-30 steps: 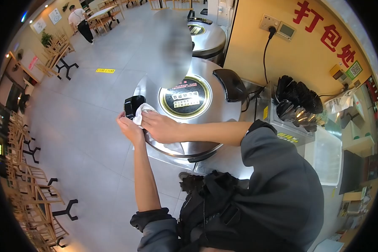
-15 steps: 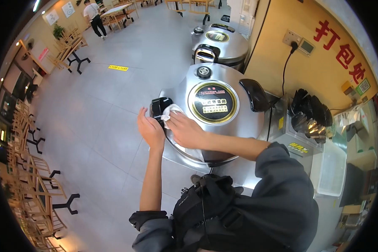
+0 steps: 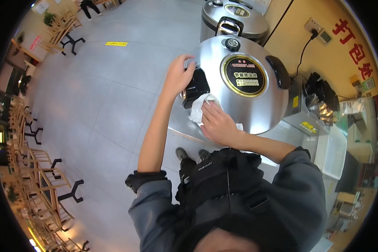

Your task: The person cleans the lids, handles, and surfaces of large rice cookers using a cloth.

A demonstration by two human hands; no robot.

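A large steel commercial cooker (image 3: 260, 111) stands in front of me, with a round black label with a gold rim (image 3: 244, 75) on its lid. My right hand (image 3: 218, 122) presses a crumpled white cloth (image 3: 201, 107) against the near left part of the lid, beside the black handle (image 3: 196, 86). My left hand (image 3: 179, 75) is at the outer side of that handle, thumb and fingers apart, nothing seen in it. Whether its fingertips touch the cooker is hard to see. A black knob (image 3: 232, 44) and a second black handle (image 3: 278, 72) are also on the lid.
Behind stands another steel cooker (image 3: 235, 21). To the right are a metal box (image 3: 300, 111) with black utensils, a white tray (image 3: 332, 155) and a wall socket (image 3: 311, 25) with a plugged cable. Wooden chairs (image 3: 50, 172) line the left; a person (image 3: 89, 8) stands far back.
My view has tilted and shifted, so the cooker appears higher and further right. The left hand has moved forward along the handle's outer side. My right hand and cloth are now at the handle's near end.
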